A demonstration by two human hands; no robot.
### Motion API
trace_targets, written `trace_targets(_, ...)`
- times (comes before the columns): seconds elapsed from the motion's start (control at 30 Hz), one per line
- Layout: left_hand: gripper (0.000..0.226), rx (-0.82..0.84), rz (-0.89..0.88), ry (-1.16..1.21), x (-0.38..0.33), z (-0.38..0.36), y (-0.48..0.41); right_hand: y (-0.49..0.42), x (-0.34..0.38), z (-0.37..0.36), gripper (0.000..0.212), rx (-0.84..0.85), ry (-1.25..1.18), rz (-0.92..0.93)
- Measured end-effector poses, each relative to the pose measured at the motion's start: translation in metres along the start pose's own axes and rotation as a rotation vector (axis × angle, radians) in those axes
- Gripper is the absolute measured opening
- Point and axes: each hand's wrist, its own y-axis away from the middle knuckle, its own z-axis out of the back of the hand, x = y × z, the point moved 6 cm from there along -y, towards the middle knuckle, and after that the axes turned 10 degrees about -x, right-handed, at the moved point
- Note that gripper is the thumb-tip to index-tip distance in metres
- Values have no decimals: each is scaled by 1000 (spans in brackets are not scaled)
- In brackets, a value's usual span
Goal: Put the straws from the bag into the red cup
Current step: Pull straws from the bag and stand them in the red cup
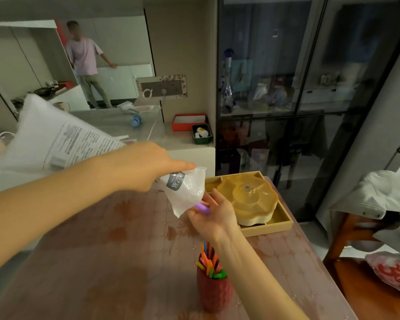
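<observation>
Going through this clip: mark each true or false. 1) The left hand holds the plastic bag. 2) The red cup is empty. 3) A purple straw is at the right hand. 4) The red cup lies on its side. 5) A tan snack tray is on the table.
1) True: the left hand grips the plastic bag from above.
2) False: the red cup already holds coloured straws.
3) True: a purple straw lies in the right hand at the bag's lower end.
4) False: it stands upright on the table.
5) True: the tan snack tray sits beyond the hands.
</observation>
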Motion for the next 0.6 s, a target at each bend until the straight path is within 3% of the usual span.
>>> trace_targets(0.13, 97, -114, 199, 330, 11, -24, 25, 4, 9, 7, 33, 65, 81, 100)
trace_targets(0.23, 87, -176, 326, 502, 12, -39, 40, 8, 13, 7, 39, 127, 100, 171)
trace_targets(0.47, 65, -324, 420, 626, -2, -50, 54, 16, 13, 7, 53, 187, 390, 433)
trace_targets(0.6, 50, -363, 493, 712, -5, -51, 58, 19, 6, 12, 64, 208, 468, 456)
